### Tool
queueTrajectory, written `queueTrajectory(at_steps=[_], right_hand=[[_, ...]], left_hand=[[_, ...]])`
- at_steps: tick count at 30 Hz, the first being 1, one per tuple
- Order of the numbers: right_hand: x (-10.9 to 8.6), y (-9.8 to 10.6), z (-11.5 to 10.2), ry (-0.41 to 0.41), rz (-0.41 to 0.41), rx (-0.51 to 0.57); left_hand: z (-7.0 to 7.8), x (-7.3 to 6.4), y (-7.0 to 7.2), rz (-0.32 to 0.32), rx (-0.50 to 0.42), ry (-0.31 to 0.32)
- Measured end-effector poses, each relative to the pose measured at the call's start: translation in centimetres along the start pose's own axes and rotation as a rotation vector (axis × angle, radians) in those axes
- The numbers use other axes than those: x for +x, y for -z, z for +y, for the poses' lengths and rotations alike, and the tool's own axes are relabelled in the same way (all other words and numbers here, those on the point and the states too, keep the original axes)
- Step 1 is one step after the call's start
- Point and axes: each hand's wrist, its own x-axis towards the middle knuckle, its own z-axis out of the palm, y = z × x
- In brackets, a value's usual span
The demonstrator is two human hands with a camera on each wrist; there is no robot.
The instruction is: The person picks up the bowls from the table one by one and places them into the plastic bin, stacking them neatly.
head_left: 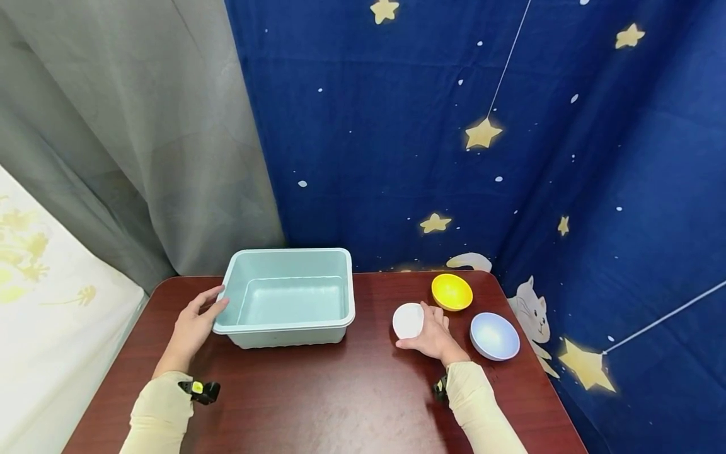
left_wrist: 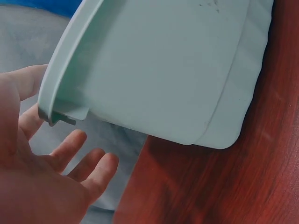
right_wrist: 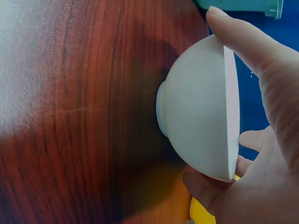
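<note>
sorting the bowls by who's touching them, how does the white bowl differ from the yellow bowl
The small white plastic bowl is white, while the small yellow plastic bowl is bright yellow. The right hand grips the white bowl by its rim; the yellow bowl sits untouched. The white bowl lies nearer the person, the yellow bowl farther back by the blue star curtain. Both are round, shallow and rest on the dark red wooden table.

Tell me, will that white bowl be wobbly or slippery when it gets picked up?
The white bowl is probably stiff; its thin rim keeps its shape in the right hand. It looks smooth, so maybe a bit slippery. It seems light. Its round sides and small foot suggest it could rock if nudged on the table.
</note>
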Motion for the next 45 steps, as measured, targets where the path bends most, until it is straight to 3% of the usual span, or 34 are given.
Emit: queueTrajectory(at_steps=[9,19,25,33,41,45], right_hand=[[0.0,-0.4,0.3,-0.022,0.024,0.056],[0.0,-0.6,0.8,-0.029,0.018,0.082],[0.0,-0.3,0.8,-0.031,0.012,0.097],[0.0,0.1,0.6,-0.035,-0.006,0.099],[0.1,0.8,-0.1,-0.042,-0.001,0.102],[0.2,1.5,-0.6,-0.050,-0.001,0.101]], left_hand=[[0.0,0.6,-0.8,-0.023,-0.055,0.005],[-0.7,1.7,-1.2,0.008,-0.147,0.065],[-1.0,2.2,-1.0,-0.013,-0.157,0.056],[-1.8,3.0,-0.6,-0.071,-0.283,0.092],[-1.9,2.9,-0.7,-0.087,-0.349,0.080],[-1.7,2.9,-0.7,-0.099,-0.367,0.110]])
